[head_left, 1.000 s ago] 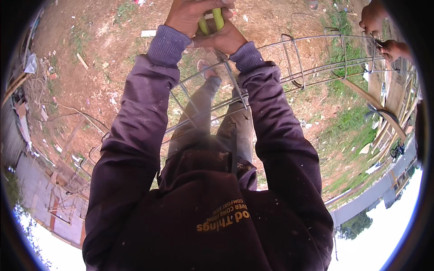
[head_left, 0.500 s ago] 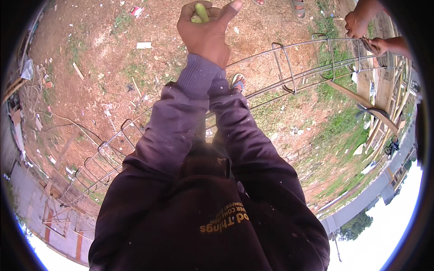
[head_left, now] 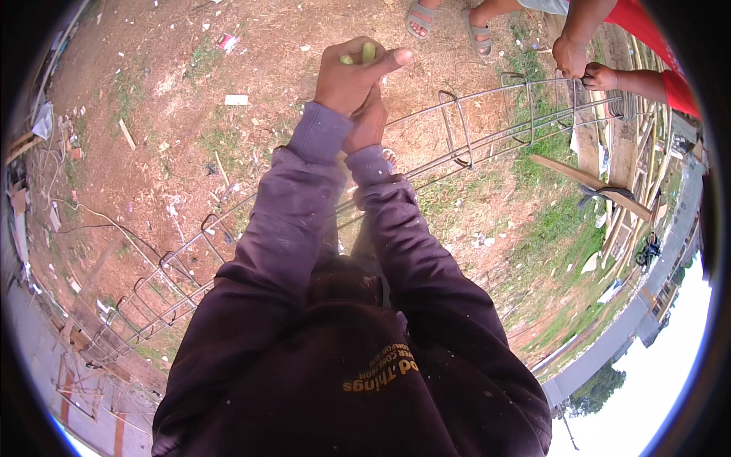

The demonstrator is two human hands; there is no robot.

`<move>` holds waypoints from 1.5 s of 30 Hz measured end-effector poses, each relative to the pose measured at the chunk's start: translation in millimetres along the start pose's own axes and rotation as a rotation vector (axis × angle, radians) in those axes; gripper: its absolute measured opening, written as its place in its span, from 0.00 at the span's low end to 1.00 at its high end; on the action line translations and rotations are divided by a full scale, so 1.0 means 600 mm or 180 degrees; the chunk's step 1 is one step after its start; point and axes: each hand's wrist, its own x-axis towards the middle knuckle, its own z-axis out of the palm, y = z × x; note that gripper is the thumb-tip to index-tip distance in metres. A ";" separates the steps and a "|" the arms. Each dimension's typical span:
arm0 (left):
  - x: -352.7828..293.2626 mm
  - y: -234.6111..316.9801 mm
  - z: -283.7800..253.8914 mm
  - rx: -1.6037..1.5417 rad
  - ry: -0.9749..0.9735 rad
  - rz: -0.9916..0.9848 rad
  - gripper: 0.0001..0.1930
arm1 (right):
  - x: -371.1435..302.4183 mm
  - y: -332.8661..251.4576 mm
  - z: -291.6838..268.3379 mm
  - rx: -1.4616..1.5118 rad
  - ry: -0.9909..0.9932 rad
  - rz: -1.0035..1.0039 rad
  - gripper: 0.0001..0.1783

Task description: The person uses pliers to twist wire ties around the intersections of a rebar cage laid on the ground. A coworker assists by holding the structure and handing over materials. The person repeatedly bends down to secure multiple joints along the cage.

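My left hand (head_left: 354,76) is raised in front of me, fist shut on the green handles of a small tool (head_left: 367,53), probably pliers. My right hand (head_left: 365,126) sits just below it against the left wrist with curled fingers; whether it holds anything is hidden. Both arms wear purple sleeves. Beneath the hands a long cage of steel rebar (head_left: 457,129) runs from lower left to upper right over the dirt.
Another person in a red sleeve has both hands (head_left: 579,65) on the cage's far end, sandalled feet (head_left: 449,19) close by. Wooden planks (head_left: 586,179) lie at the right, with scraps and litter (head_left: 236,99) on the soil and a wall along the lower left.
My hands were side by side on the green tool; now the right sits under the left. The view has shifted, bringing the other person and the cage's far end further in.
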 end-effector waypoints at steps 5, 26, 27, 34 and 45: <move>0.070 -0.013 -0.036 -0.1195 -0.1181 0.0137 0.19 | 0.083 0.012 -0.055 0.0406 -0.2104 0.2038 0.16; -0.148 -0.003 0.026 0.0066 0.0347 0.0736 0.26 | -0.077 -0.069 -0.090 -0.1346 -0.0851 0.1597 0.33; -0.171 -0.012 0.026 -0.0041 0.0422 0.0729 0.24 | -0.090 -0.070 -0.102 -0.1415 -0.0923 0.1526 0.33; -0.270 -0.060 -0.009 -0.1450 0.0725 -0.0596 0.19 | -0.144 -0.131 -0.179 0.2004 -0.1044 0.2427 0.12; -0.301 -0.026 -0.005 -0.1427 0.1491 0.0450 0.14 | -0.084 -0.172 -0.243 0.1656 0.0086 0.0593 0.12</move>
